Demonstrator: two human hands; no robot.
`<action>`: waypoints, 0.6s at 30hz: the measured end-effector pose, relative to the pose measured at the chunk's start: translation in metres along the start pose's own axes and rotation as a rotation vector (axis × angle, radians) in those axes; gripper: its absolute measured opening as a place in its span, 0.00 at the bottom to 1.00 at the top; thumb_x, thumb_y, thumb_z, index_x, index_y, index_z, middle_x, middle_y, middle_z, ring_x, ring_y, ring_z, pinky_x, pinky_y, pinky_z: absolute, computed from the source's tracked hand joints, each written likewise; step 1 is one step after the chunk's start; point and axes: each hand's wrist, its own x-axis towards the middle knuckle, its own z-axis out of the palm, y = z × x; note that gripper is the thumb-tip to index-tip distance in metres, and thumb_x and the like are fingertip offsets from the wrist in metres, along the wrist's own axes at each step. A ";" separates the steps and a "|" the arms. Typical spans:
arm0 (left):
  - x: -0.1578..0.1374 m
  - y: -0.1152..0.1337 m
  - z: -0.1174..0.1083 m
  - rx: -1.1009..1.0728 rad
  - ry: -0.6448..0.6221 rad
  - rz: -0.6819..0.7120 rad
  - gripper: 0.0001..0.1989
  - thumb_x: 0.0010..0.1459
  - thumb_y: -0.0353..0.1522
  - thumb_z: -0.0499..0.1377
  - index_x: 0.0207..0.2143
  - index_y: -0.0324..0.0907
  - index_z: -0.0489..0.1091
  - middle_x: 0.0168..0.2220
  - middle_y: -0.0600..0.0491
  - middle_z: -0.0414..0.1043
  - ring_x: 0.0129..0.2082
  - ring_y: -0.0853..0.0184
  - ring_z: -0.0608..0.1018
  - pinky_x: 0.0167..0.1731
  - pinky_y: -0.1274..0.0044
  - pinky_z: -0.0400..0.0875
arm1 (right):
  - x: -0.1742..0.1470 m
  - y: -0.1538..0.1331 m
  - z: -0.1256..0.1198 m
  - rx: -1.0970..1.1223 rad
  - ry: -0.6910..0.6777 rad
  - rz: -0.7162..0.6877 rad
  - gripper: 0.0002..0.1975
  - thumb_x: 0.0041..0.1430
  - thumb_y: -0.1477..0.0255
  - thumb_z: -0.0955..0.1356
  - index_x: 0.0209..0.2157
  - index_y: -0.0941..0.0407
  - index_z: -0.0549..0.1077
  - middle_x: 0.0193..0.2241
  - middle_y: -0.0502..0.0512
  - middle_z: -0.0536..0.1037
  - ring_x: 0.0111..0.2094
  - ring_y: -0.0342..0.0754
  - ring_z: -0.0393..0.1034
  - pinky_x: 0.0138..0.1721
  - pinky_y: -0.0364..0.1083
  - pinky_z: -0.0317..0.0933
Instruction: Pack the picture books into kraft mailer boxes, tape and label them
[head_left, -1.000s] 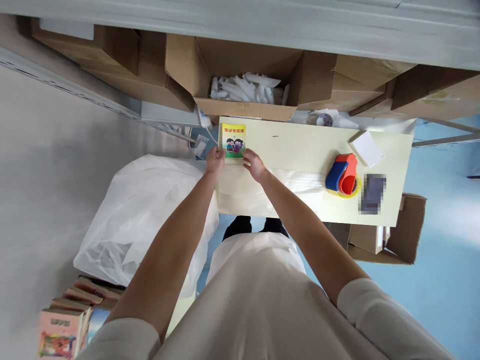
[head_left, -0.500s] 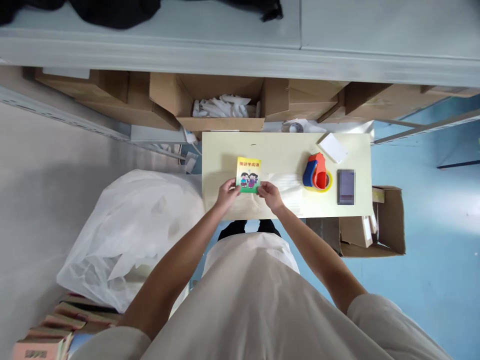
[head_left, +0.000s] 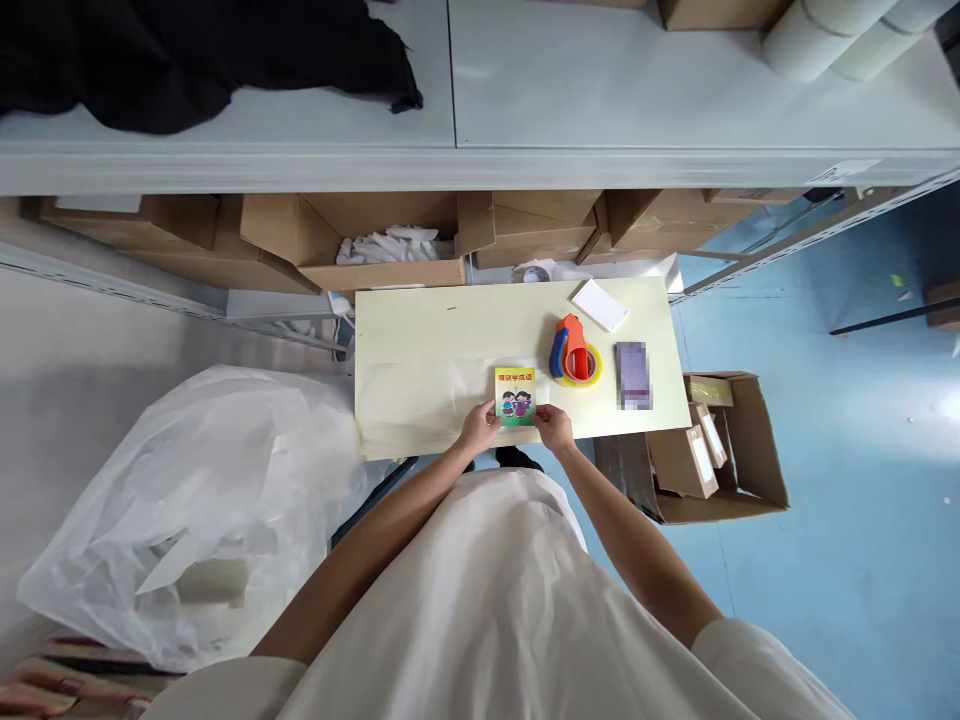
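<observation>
Both hands hold a small book [head_left: 515, 394] by its lower side edges, over the front part of the pale table [head_left: 409, 330]. Its cover is yellow above and green below, with two cartoon children and a line of Chinese characters. My left hand [head_left: 479, 428] pinches the left edge, and my right hand [head_left: 554, 427] pinches the right edge. Just right of the book lies a red and blue tape dispenser [head_left: 575, 350] with a yellow-rimmed roll. Farther right is a purple, blurred flat object [head_left: 634, 376]. A white flat box [head_left: 600, 305] lies at the table's back right.
Behind the table, an open carton [head_left: 382, 273] holds white crumpled material under a grey shelf [head_left: 300, 165]. A large translucent plastic bag [head_left: 225, 500] bulges on the left. On the floor at right stands an open carton [head_left: 765, 450] with smaller boxes inside.
My view has shifted rightward, so the table appears farther left. The book, still in both hands, has come nearer to my body and closer to the tape dispenser.
</observation>
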 end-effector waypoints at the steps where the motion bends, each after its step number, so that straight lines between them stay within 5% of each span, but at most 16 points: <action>1: 0.001 0.001 0.005 0.029 0.004 -0.005 0.21 0.51 0.29 0.58 0.50 0.39 0.69 0.38 0.47 0.74 0.35 0.64 0.76 0.40 0.71 0.71 | 0.003 0.003 -0.002 -0.024 0.002 -0.003 0.08 0.48 0.70 0.65 0.31 0.54 0.74 0.28 0.51 0.79 0.32 0.49 0.73 0.38 0.48 0.67; 7: 0.003 0.003 0.023 0.186 -0.016 -0.025 0.19 0.51 0.29 0.57 0.48 0.38 0.69 0.36 0.48 0.72 0.39 0.63 0.74 0.43 0.70 0.70 | 0.014 0.014 -0.003 -0.112 -0.021 -0.045 0.09 0.50 0.72 0.65 0.33 0.54 0.75 0.30 0.53 0.78 0.33 0.49 0.73 0.41 0.49 0.67; 12: -0.008 0.018 0.023 0.310 0.033 0.001 0.26 0.52 0.30 0.56 0.55 0.39 0.62 0.49 0.43 0.65 0.51 0.58 0.68 0.53 0.67 0.63 | 0.012 0.020 -0.013 -0.134 0.027 -0.126 0.17 0.50 0.70 0.66 0.44 0.58 0.72 0.41 0.62 0.75 0.39 0.53 0.72 0.46 0.53 0.65; 18: -0.015 0.035 0.030 0.659 -0.168 0.164 0.29 0.53 0.33 0.57 0.58 0.40 0.58 0.61 0.41 0.53 0.60 0.52 0.59 0.55 0.64 0.59 | 0.006 0.024 -0.015 -0.044 0.041 -0.202 0.31 0.47 0.67 0.68 0.54 0.58 0.63 0.52 0.66 0.67 0.55 0.57 0.61 0.53 0.56 0.59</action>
